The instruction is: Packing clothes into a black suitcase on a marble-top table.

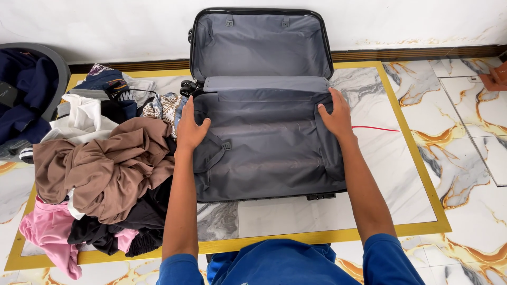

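Note:
An open black suitcase (264,153) with grey lining lies flat on the marble floor, its lid (261,45) leaning against the wall. My left hand (189,126) rests with fingers spread on the left edge of the lower half. On the right edge, my right hand (334,115) presses flat on the grey lining. Neither hand holds anything. The inside of the case holds no clothes.
A heap of clothes (100,169) lies left of the case: brown, white, black, pink and patterned pieces. A grey basket (31,89) with dark garments stands at far left. A thin red line (375,128) runs across the floor to the right. My blue sleeves show at the bottom.

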